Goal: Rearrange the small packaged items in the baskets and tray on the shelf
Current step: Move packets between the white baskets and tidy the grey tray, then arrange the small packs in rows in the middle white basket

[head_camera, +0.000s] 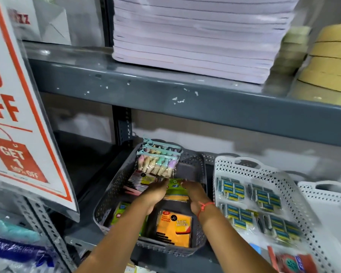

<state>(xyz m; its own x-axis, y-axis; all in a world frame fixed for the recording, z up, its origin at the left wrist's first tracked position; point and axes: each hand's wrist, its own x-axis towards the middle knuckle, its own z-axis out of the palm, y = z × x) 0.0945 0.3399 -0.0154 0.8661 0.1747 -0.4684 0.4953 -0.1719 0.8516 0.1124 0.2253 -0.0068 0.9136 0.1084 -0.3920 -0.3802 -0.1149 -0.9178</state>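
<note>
A grey perforated basket (114,192) sits on the lower shelf. Both my hands reach into it. My left hand (156,191) and my right hand (195,192) press on either side of a green and yellow sticky-note pack (175,189) in the basket's middle. Behind it a clear pack of pastel highlighters (158,164) leans upright against the back wall. An orange stick-notes pack (174,228) lies at the front, a green pack (120,210) at the front left, and a pack with a pink label (139,183) at the left.
To the right stands a white perforated tray (295,184) holding several bundles of small blue-and-yellow packets (264,198), with a red pack (295,262) at its front. Another white basket (327,191) is further right. The upper shelf edge (185,95) hangs overhead; a sale sign (18,134) hangs left.
</note>
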